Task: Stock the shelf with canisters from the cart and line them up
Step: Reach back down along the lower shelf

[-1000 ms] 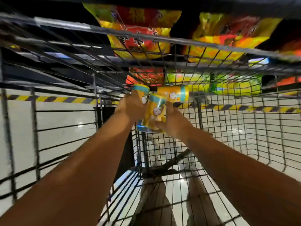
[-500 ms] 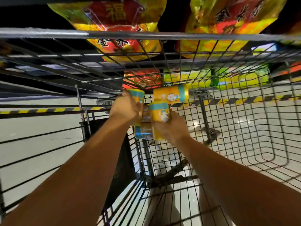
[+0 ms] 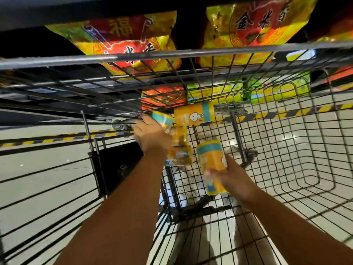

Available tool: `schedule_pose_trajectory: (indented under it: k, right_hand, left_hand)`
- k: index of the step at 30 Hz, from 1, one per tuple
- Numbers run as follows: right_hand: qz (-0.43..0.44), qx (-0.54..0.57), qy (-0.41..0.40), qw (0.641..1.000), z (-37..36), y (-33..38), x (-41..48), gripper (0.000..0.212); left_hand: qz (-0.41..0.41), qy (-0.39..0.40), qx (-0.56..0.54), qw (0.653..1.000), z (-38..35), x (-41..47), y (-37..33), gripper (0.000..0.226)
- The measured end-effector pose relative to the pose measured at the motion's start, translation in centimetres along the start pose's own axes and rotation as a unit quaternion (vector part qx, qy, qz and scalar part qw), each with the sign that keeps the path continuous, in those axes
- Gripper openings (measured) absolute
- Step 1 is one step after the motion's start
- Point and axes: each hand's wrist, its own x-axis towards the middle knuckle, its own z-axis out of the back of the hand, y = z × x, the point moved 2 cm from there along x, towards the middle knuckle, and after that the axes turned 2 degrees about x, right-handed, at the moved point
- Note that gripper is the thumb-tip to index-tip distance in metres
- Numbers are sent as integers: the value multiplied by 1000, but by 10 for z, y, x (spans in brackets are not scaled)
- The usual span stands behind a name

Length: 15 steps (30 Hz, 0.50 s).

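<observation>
Both arms reach down into a black wire cart. My right hand grips a yellow canister with a teal band, lifted off the cart floor and tilted. My left hand is wrapped round a second yellow canister at the far end of the cart; its fingers are hidden behind the hand. A third canister lies on its side against the far wall. Another yellow canister lies blurred between my hands.
Beyond the cart's far rim a dark shelf holds red and yellow snack bags above and green packs lower down. A yellow-black hazard stripe runs along the pale tiled floor under the cart.
My right hand has pulled its canister back toward me and to the right, away from the cluster. My left hand stays on its canister at the far end. The view tilted down slightly.
</observation>
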Motion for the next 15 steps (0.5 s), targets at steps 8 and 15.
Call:
schedule_pose_trajectory:
  k: [8, 15]
  right_hand:
    - [27, 36, -16, 999, 11, 21, -33, 52]
    - [58, 35, -111, 991, 10, 74, -99, 48]
  left_hand:
    - [-118, -15, -212, 970, 26, -61, -7, 78]
    - [-18, 136, -372, 918, 88, -129, -12, 65]
